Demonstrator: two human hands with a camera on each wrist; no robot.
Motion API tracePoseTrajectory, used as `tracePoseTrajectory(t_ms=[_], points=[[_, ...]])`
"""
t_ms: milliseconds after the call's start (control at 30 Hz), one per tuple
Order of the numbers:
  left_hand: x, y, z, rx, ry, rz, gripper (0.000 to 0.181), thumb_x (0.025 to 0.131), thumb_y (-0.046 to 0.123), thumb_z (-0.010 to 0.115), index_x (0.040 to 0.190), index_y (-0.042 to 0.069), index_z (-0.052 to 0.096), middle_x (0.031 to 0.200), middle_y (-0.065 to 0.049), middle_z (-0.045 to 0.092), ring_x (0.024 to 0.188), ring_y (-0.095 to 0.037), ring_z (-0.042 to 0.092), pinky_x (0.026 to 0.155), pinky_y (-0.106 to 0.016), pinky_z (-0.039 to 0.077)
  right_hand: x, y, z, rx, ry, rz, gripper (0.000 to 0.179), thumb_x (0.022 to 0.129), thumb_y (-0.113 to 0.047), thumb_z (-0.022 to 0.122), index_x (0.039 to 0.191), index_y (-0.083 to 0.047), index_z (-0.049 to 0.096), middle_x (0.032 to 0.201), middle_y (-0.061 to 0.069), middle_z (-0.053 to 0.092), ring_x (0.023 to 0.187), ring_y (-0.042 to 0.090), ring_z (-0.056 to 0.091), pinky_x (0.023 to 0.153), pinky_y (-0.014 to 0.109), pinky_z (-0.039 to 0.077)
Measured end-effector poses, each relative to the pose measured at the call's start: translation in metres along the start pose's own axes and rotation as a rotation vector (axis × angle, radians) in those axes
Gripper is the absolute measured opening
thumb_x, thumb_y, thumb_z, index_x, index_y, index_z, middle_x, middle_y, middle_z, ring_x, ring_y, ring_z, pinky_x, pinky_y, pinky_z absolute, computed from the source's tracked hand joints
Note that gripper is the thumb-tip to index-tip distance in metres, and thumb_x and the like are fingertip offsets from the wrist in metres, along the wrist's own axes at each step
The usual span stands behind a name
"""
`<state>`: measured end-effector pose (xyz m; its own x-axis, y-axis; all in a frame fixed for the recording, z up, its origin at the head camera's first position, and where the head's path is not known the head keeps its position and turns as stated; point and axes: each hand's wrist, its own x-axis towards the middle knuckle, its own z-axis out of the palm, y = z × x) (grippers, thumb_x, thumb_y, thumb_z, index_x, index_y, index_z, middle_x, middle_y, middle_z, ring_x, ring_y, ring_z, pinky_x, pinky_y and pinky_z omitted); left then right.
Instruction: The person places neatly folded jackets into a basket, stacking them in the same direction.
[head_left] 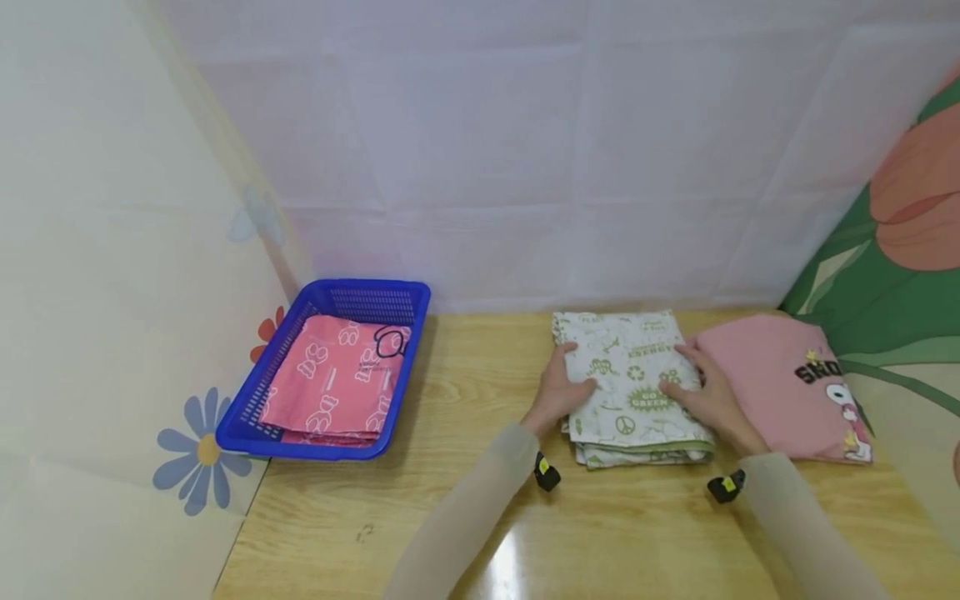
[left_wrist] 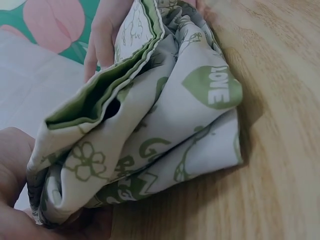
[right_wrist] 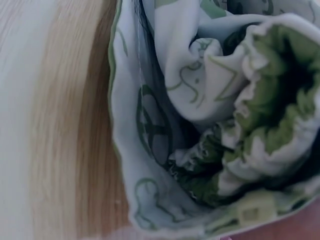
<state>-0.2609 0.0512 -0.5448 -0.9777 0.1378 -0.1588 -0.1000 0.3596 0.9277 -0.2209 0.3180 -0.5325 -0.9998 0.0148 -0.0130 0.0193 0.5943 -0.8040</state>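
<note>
A folded white garment (head_left: pixel 633 375) with green print lies on the table, its layers stacked. My left hand (head_left: pixel 557 390) grips its left edge, thumb on top. On the opposite side my right hand (head_left: pixel 708 396) holds the right edge, thumb on the upper face. In the left wrist view, the fingers of my left hand (left_wrist: pixel 15 175) curl round one end of the garment (left_wrist: pixel 135 155), and its green-lined layers show at the edge. A gathered, elastic-looking cuff (right_wrist: pixel 280 100) shows inside the folds in the right wrist view.
At left stands a blue plastic basket (head_left: pixel 408 367) with a folded pink printed cloth (head_left: pixel 330 379) inside. A folded pink garment (head_left: pixel 772 387) with a cartoon dog print lies close by my right hand. A white sheet (head_left: pixel 480 167) hangs behind the wooden table (head_left: pixel 360 517).
</note>
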Motion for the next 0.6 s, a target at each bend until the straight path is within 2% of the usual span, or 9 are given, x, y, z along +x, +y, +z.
tracePoseTrajectory(t_ms=[133, 233, 367, 500, 600], points=[[-0.002, 0.002, -0.003, 0.003, 0.006, 0.022, 0.078, 0.092, 0.017, 0.079, 0.160, 0.029, 0.042, 0.169, -0.010, 0.042, 0.156, -0.034, 0.039, 0.126, -0.062, 0.034, -0.001, -0.001, 0.000, -0.001, 0.006, -0.008, 0.086, 0.101, -0.029, 0.075, 0.169, -0.007, 0.026, 0.176, 0.028, 0.015, 0.140, 0.058, 0.039, 0.111, 0.071, 0.037], [-0.003, 0.003, -0.006, 0.003, 0.012, 0.027, 0.078, 0.092, 0.017, 0.079, 0.160, 0.029, 0.042, 0.170, -0.009, 0.041, 0.156, -0.035, 0.039, 0.125, -0.062, 0.034, -0.002, -0.004, -0.001, -0.003, -0.001, -0.016, 0.086, 0.101, -0.030, 0.075, 0.169, -0.008, 0.026, 0.177, 0.026, 0.012, 0.140, 0.059, 0.039, 0.111, 0.071, 0.037], [-0.007, 0.007, -0.010, -0.007, 0.008, 0.019, 0.077, 0.092, 0.018, 0.079, 0.159, 0.029, 0.043, 0.170, -0.009, 0.041, 0.156, -0.033, 0.039, 0.125, -0.062, 0.035, -0.005, -0.009, -0.003, 0.005, -0.013, -0.016, 0.086, 0.101, -0.031, 0.075, 0.169, -0.007, 0.026, 0.179, 0.022, 0.006, 0.147, 0.062, 0.032, 0.117, 0.073, 0.034], [-0.010, 0.013, -0.016, -0.024, -0.008, 0.015, 0.079, 0.091, 0.017, 0.080, 0.159, 0.030, 0.042, 0.166, -0.012, 0.044, 0.141, -0.034, 0.053, 0.120, -0.060, 0.043, -0.009, -0.016, -0.006, 0.017, -0.016, -0.005, 0.088, 0.102, -0.032, 0.074, 0.170, -0.008, 0.024, 0.179, 0.022, 0.002, 0.151, 0.065, 0.023, 0.120, 0.076, 0.028], [-0.012, 0.019, -0.023, -0.021, -0.002, 0.028, 0.079, 0.091, 0.017, 0.080, 0.159, 0.030, 0.042, 0.166, -0.013, 0.044, 0.140, -0.035, 0.054, 0.120, -0.060, 0.043, -0.010, -0.024, -0.007, 0.024, -0.021, -0.001, 0.089, 0.102, -0.035, 0.074, 0.170, -0.010, 0.023, 0.178, 0.025, 0.002, 0.151, 0.067, 0.021, 0.120, 0.078, 0.026]])
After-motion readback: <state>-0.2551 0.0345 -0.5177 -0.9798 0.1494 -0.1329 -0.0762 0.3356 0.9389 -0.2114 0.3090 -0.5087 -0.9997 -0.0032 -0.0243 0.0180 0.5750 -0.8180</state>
